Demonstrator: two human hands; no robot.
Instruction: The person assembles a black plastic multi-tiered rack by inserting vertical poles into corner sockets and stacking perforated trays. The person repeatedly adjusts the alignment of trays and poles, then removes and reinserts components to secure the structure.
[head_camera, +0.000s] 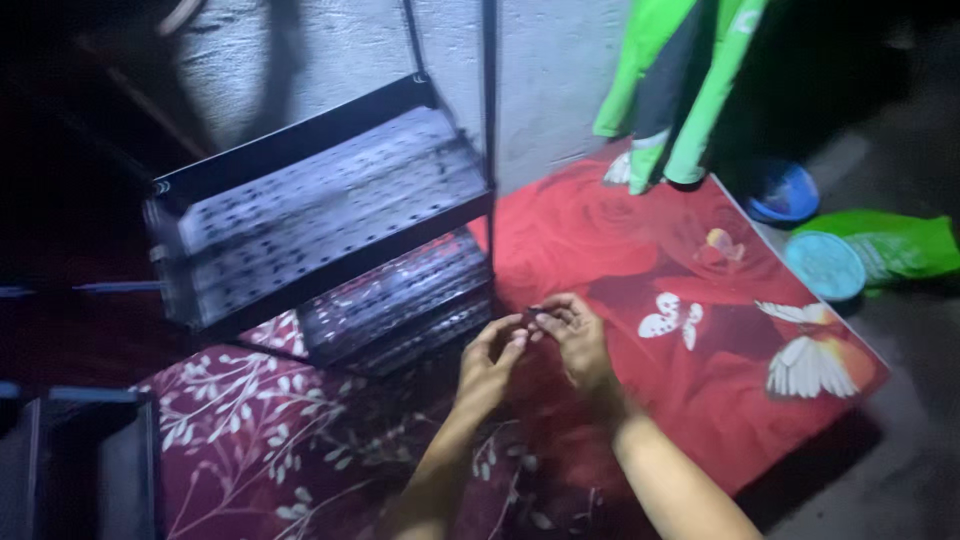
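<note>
My left hand (490, 362) and my right hand (574, 338) meet above a red mat. Their fingertips pinch a small dark part (529, 317) between them; its kind is too small and dim to make out. Just left of the hands stands a black metal rack (320, 225) with perforated shelves, an upper shelf (310, 205) and a lower shelf (400, 305). Both forearms reach in from the bottom of the view.
A red mat (700, 330) with roses and white butterflies lies on the floor beside a maroon cloth (270, 440) with white leaf sprigs. A green jacket (680, 80) hangs by the wall. A blue bowl (783, 190), a pale blue lid (825, 265) and a green bag (895, 245) lie at right.
</note>
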